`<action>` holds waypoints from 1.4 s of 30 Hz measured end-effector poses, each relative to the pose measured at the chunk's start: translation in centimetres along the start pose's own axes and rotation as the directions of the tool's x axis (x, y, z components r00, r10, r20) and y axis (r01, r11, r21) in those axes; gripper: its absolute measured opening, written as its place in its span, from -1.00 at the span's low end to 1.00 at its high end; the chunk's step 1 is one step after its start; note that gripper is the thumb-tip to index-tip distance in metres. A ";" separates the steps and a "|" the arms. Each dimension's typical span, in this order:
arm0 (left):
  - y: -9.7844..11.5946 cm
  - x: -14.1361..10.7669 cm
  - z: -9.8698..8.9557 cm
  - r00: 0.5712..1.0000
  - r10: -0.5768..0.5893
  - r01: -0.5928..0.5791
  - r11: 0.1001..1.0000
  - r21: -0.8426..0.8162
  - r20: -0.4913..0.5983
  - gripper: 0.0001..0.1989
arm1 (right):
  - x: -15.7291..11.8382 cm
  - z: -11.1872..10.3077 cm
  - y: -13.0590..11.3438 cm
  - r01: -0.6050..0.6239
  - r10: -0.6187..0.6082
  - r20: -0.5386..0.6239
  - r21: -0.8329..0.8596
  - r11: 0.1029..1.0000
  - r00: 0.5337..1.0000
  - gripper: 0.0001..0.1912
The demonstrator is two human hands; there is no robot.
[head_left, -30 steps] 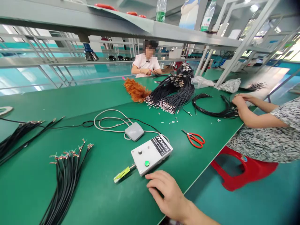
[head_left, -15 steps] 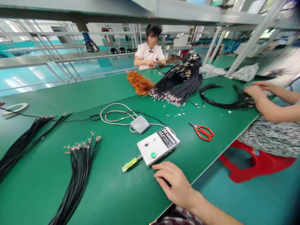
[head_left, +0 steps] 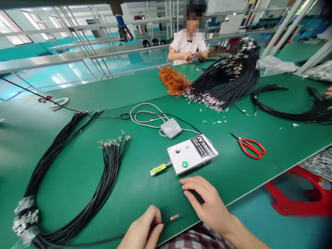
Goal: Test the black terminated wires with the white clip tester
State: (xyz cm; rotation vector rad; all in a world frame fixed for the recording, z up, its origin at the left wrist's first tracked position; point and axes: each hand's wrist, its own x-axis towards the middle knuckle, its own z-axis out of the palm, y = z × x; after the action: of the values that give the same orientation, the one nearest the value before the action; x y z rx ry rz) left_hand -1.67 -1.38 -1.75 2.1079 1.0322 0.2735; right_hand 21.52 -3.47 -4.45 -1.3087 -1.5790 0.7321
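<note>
Near the table's front edge my left hand point(head_left: 145, 226) pinches a black cable point(head_left: 167, 221); the cable's stripped end pokes out to the right of the fingertips. My right hand point(head_left: 204, 197) holds nothing, its fingers loosely curved and apart, just in front of a white control box point(head_left: 193, 154) with a green button. From the box's left side sticks out a yellow-green clip point(head_left: 158, 169). A bundle of black cables point(head_left: 109, 180) curves across the table to my left, with bared wire ends at the top.
Red-handled pliers point(head_left: 251, 148) lie right of the box. Behind it sit a grey pedal point(head_left: 171, 128) with a looped cord, an orange feather duster point(head_left: 174, 81) and a large cable heap point(head_left: 228, 79). A person point(head_left: 188, 48) works across the table. A red stool point(head_left: 303, 193) stands at right.
My left hand has come into view at the bottom, holding a cable. The view has turned left and down; my right hand stays near the box. The neighbour's arms have mostly left the picture.
</note>
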 end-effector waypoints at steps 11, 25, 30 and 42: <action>2.2 1.8 -1.1 0.991 -0.114 0.082 0.930 -0.357 -0.070 -0.73 | 1.7 2.8 -3.2 -0.585 0.453 0.407 0.715 0.383 0.793 -0.64; 1.7 2.1 -0.6 0.972 -0.196 0.105 0.857 -0.504 -0.131 -0.73 | 1.0 5.1 -3.4 -0.601 0.511 0.432 0.767 0.225 0.743 -0.57; 1.5 2.2 -0.5 0.977 -0.180 0.104 0.869 -0.483 -0.113 -0.71 | 1.2 4.2 -3.5 -0.548 0.478 0.348 0.743 0.384 0.806 -0.62; 2.6 2.7 -0.2 0.945 -0.247 0.028 0.715 -0.699 -0.215 -0.89 | 1.7 4.8 -4.3 -0.594 0.523 0.318 0.604 0.531 0.791 -0.54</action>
State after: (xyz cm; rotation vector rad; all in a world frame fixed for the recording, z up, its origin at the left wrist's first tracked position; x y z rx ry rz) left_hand 1.51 -0.22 -0.10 1.3155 1.0383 0.7900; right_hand 15.41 -2.40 -2.05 -1.1943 -0.7479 1.6358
